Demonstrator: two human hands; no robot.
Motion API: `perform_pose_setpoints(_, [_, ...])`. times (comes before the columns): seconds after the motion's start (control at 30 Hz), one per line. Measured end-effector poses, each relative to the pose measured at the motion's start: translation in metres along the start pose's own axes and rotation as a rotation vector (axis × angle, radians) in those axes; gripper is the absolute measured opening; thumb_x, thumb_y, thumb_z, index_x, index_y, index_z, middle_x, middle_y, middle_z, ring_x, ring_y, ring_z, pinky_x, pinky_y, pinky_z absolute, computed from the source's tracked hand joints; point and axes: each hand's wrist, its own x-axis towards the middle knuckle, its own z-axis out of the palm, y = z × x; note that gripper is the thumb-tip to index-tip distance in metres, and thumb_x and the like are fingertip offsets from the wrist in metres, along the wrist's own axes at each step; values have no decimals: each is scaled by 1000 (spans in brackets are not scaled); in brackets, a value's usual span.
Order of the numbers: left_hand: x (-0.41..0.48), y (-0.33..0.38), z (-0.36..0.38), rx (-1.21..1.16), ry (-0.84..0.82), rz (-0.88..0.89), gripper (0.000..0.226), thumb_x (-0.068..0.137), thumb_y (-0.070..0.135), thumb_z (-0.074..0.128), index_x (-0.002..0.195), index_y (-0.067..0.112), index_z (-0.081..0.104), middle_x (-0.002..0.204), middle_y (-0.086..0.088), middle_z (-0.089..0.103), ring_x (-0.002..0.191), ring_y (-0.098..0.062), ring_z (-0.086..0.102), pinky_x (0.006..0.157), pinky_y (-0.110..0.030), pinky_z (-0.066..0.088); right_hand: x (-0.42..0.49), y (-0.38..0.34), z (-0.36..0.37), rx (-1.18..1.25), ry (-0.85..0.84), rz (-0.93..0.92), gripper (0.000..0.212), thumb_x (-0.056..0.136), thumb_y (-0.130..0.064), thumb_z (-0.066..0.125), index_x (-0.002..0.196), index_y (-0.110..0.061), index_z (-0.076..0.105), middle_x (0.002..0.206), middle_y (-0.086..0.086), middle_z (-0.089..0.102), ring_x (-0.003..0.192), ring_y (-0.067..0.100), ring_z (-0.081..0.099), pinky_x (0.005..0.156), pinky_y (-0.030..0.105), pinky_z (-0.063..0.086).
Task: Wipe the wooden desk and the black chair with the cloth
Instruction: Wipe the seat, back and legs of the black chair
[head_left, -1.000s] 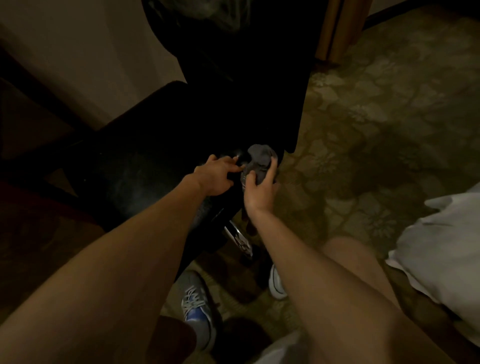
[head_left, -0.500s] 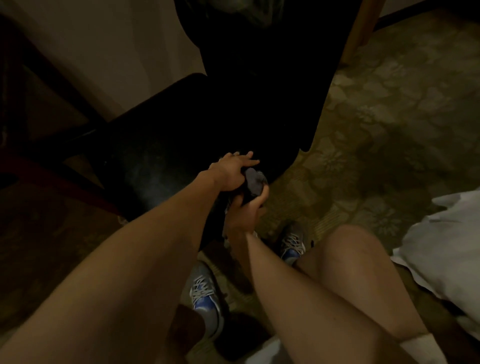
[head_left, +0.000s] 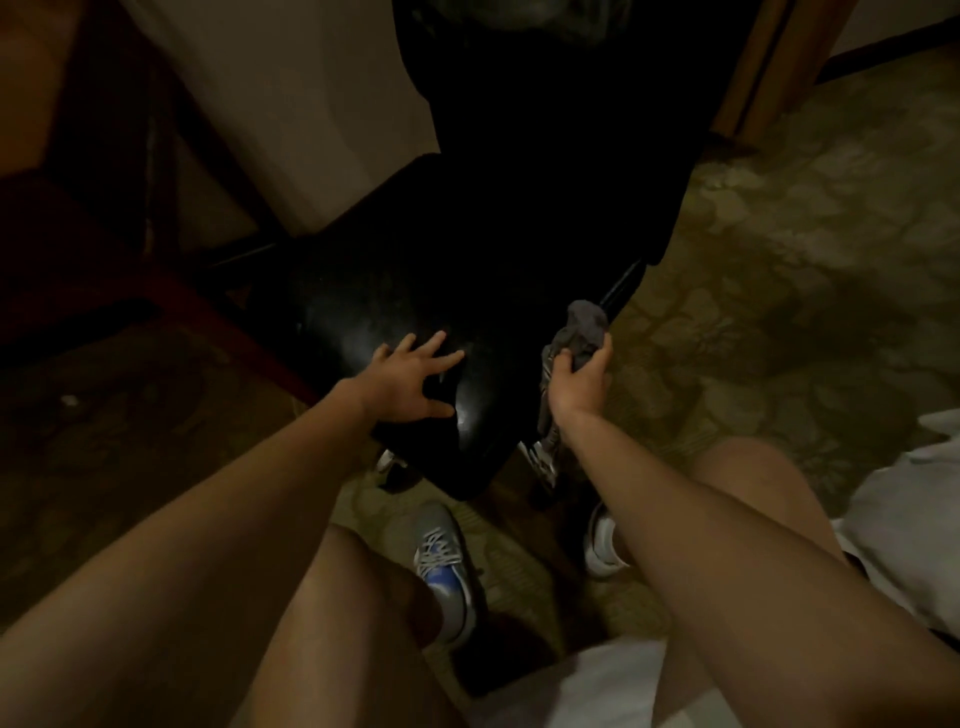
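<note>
Hands split: left hand (head_left: 415, 382) flat on the black chair (head_left: 363, 312), right hand (head_left: 577, 387) keeps the cloth (head_left: 584, 330).

Half a second ago both hands were bunched together on the cloth at the seat's right edge; now the left has moved onto the seat, fingers spread, palm on the leather; the right still grips the grey cloth, fingers and thumb curled round it, at the seat's right side; a tail of cloth hangs down past my wrist. Count: one chair; one cloth; two hands, now apart; two shoes, left shoe (head_left: 441, 561) in full view, right shoe (head_left: 600, 543) partly behind my forearm; patterned carpet (head_left: 779, 234) underneath; one patch of white bedding (head_left: 909, 519) at right.
</note>
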Motion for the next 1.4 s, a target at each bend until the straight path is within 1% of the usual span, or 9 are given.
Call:
perform_pose_setpoints(0.17, [1, 27, 16, -51, 59, -47, 86, 95, 39, 61, 158, 38, 2, 167, 6, -14, 151, -41, -14, 122, -51, -2, -50, 21, 4, -104, -62, -75, 65, 103, -38, 46, 157, -36, 10, 152, 18, 29, 130, 39, 44, 98, 43, 44])
perform_pose_setpoints(0.37, [-3, 41, 18, 10, 89, -108, 86, 96, 38, 59, 159, 38, 0, 167, 7, -12, 152, -40, -11, 123, -49, 1, -104, 53, 38, -268, 12, -88, 66, 101, -48, 42, 154, -41, 4, 150, 18, 26, 134, 40, 34, 103, 53, 42])
perform_pose_setpoints(0.53, [-1, 46, 19, -16, 107, -101, 83, 97, 35, 58, 159, 36, 2, 167, 6, -11, 152, -40, -11, 124, -51, 2, -94, 49, 37, -220, 69, -98, 62, 101, -41, 47, 153, -35, 14, 147, 19, 31, 131, 39, 37, 99, 47, 42])
perform_pose_setpoints(0.7, [12, 54, 24, -73, 135, -98, 82, 97, 36, 56, 159, 37, 2, 167, 6, -12, 151, -42, -14, 123, -52, 1, -77, 46, 34, -185, 124, -139, 58, 101, -37, 47, 150, -37, 18, 144, 19, 32, 126, 39, 42, 98, 54, 46])
perform_pose_setpoints(0.93, [36, 90, 25, -187, 179, -91, 74, 101, 41, 49, 159, 40, 2, 167, 6, -14, 148, -46, -20, 122, -52, -5, -33, 33, -1, -290, 187, -179, 56, 103, -37, 43, 154, -32, 20, 142, 18, 34, 120, 38, 47, 91, 44, 46])
perform_pose_setpoints(1.07, [48, 116, 12, -282, 160, -98, 68, 103, 45, 45, 159, 41, 6, 167, 10, -12, 148, -45, -18, 121, -56, 6, 0, 24, -29, -309, 186, -178, 57, 102, -43, 42, 154, -32, 21, 139, 19, 38, 119, 41, 48, 96, 49, 47])
perform_pose_setpoints(1.17, [55, 130, 3, -318, 140, -115, 67, 102, 43, 47, 158, 44, 9, 166, 15, -10, 150, -43, -16, 118, -59, 18, 10, 20, -43, -366, 207, -92, 58, 103, -44, 39, 156, -30, 18, 144, 20, 34, 127, 43, 39, 100, 52, 42])
perform_pose_setpoints(1.33, [63, 135, 0, -293, 135, -62, 69, 101, 36, 52, 158, 43, 13, 166, 17, -2, 152, -39, -12, 116, -58, 26, -11, 25, -36, -449, 293, -35, 58, 102, -44, 42, 154, -33, 18, 144, 18, 26, 122, 40, 32, 96, 49, 39])
perform_pose_setpoints(1.4, [62, 135, -2, -275, 140, -28, 71, 100, 31, 54, 158, 40, 15, 167, 16, 0, 152, -37, -10, 118, -56, 28, -18, 25, -28, -439, 278, -39, 59, 101, -44, 44, 154, -35, 19, 144, 17, 23, 120, 39, 31, 95, 48, 41])
